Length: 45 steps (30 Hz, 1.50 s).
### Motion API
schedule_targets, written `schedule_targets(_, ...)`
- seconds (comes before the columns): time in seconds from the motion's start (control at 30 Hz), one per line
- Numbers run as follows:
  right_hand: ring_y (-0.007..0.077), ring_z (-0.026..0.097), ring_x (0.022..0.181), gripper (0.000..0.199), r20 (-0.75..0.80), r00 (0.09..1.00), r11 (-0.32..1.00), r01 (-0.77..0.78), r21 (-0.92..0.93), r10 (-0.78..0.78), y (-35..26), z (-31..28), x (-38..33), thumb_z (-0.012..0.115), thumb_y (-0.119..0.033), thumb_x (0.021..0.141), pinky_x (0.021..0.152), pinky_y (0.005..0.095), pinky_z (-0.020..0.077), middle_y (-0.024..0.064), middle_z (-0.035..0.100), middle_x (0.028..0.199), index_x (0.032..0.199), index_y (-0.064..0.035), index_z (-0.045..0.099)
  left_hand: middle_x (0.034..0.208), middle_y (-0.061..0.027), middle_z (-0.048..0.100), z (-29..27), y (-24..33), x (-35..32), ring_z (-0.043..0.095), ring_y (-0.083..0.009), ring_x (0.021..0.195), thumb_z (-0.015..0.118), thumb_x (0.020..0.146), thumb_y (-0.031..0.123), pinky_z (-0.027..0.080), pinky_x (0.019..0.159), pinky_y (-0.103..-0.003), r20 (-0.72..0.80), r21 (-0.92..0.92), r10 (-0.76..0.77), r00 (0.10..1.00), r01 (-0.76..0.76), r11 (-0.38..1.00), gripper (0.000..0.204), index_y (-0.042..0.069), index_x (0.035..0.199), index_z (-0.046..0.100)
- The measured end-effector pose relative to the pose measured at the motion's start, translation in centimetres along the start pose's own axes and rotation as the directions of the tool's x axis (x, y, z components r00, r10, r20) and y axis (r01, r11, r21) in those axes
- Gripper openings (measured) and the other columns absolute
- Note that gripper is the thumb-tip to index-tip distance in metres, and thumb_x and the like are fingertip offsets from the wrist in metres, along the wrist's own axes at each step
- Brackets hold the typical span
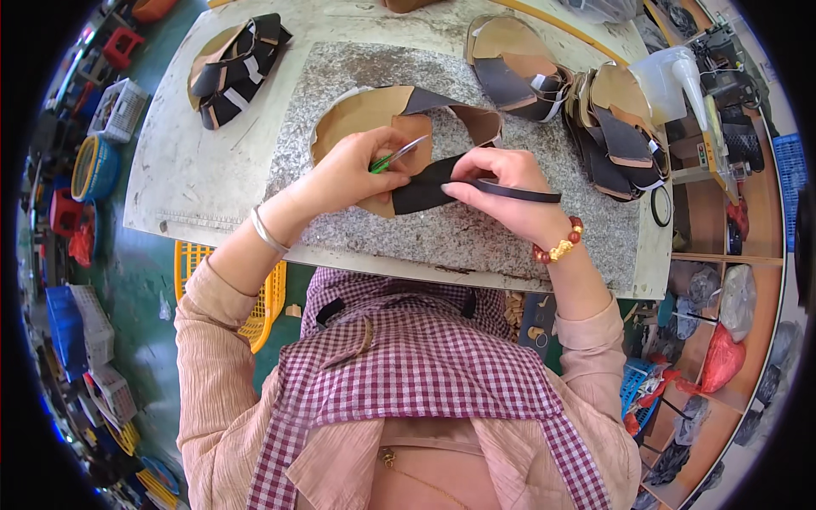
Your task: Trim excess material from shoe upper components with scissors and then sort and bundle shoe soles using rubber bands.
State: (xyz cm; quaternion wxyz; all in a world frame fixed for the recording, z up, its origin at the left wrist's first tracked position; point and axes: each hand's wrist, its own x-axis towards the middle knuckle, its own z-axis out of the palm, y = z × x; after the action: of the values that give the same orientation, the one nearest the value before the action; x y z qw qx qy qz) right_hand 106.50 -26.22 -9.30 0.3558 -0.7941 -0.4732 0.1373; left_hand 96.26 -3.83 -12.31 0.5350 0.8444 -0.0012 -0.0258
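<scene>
Over the speckled slab [425, 242] on the counter [187, 183], I had the tan-and-black shoe piece [348, 119] right at the hands, just beyond the wearer's apron. It spread as a bent loop, tan at the left and black toward the right, long way roughly left to right, with its far rim reaching past the fingers. Its black flap [422, 184] lay between the two hands, on the near side, sloping up slightly to the right.

Right hand [510, 187]: thumb and fingers pinched on the flap's right end, so that was the nearer hand there. A narrow black strip [523, 194] crossed it and stuck out to the right; whether it joined the flap, I couldn't tell. Left hand [361, 166]: curled around a green-handled tool [399, 153], tip pointing up and right over the tan part, with the thumb at the flap's left edge. Exact grip under those fingers was hidden.

Around it: one strappy upper [238, 72] far left, well apart; another upper [510, 68] beyond the right hand, near the loop's far end; a stack of uppers [616, 123] to the right, limiting sideways room. Toward the wearer, I saw nothing blocking the flap.
</scene>
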Motion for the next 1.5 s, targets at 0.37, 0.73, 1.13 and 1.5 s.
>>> schedule_targets(0.37, 0.0206, 0.056, 0.063, 0.011, -0.142, 0.990, 1.000, -0.021, -0.013, 0.019, 0.4, 0.8, 0.3, 0.069, -0.013, 0.079, 0.061, 0.0303, 0.0446, 0.0059, 0.065, 0.075, 0.083, -0.0030, 0.065, 0.089, -0.0018, 0.069, 0.4, 0.4, 0.1, 0.055, -0.0071, 0.077, 0.069, 0.081, 0.002, 0.047, 0.067, -0.020, 0.087, -0.073, -0.065, 0.994, 0.072, 0.995, 0.021, -0.003, 0.102, 0.068)
schedule_targets(0.73, 0.0173, 0.054, 0.067, 0.009, -0.189, 0.975, 0.992, 0.099, -0.080, -0.112, 0.7, 2.0, -0.1, 0.069, -0.010, 0.080, 0.064, 0.0271, 0.0429, 0.0040, 0.064, 0.080, 0.086, -0.0037, 0.067, 0.075, -0.0019, 0.065, 0.9, 3.2, 0.7, 0.052, -0.0101, 0.064, 0.067, 0.080, 0.003, 0.043, 0.059, -0.021, 0.053, 0.073, 0.054, 0.997, -0.058, 0.996, 0.021, -0.001, 0.101, 0.070)
schedule_targets(1.13, 0.0150, 0.053, 0.069, 0.011, -0.165, 0.986, 0.992, 0.034, 0.122, -0.013, 2.9, -1.5, -2.0, 0.073, -0.012, 0.078, 0.067, 0.0284, 0.0446, 0.0025, 0.062, 0.079, 0.085, -0.0065, 0.068, 0.080, -0.0041, 0.067, 2.1, 1.7, 1.7, 0.055, -0.0130, 0.065, 0.069, 0.079, 0.006, 0.046, 0.062, -0.025, 0.093, 0.051, 0.166, 0.982, -0.171, 0.984, 0.025, 0.000, 0.103, 0.070)
schedule_targets(1.5, 0.0153, 0.057, 0.077, 0.012, -0.480, 0.873, 0.979, 0.168, 0.119, -0.092, 1.0, -0.5, -1.1, 0.073, -0.009, 0.078, 0.069, 0.0271, 0.0463, 0.0029, 0.064, 0.081, 0.087, -0.0068, 0.068, 0.090, -0.0058, 0.067, 2.8, 3.8, 3.5, 0.057, -0.0144, 0.073, 0.068, 0.081, 0.004, 0.047, 0.069, -0.025, 0.061, 0.195, 0.094, 0.994, -0.105, 0.975, 0.030, 0.000, 0.110, 0.068)
